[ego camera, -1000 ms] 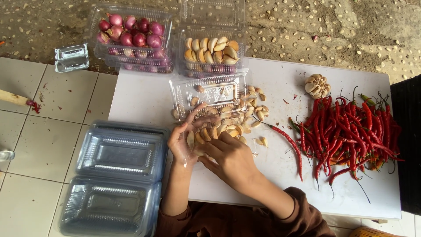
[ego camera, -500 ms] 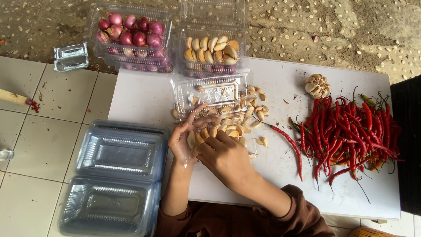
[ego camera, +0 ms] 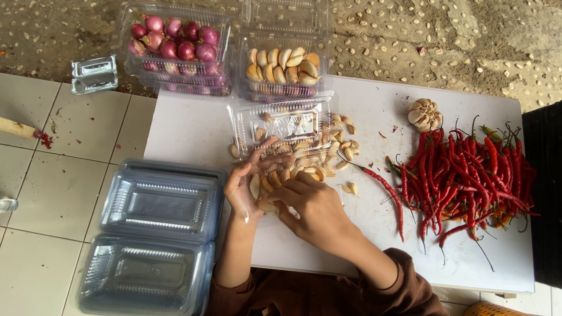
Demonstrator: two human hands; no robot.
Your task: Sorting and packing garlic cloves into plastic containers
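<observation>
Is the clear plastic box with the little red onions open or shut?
Open. The clear plastic box of red shallots has no lid over it; the shallots show bare from above, and they fill it in one layer.

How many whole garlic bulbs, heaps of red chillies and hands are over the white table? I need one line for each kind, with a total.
Whole garlic bulb: 1
Heap of red chillies: 1
Hands: 2, left hand and right hand
Total: 4

A home food-packing spot outdoors — a white board (ego camera: pixel 193 129) on floor tiles (ego camera: pixel 58 146), gravel (ego camera: pixel 439 41) beyond it (chillies (ego camera: pixel 468 175), boxed shallots (ego camera: pixel 175 44) on the board).
</observation>
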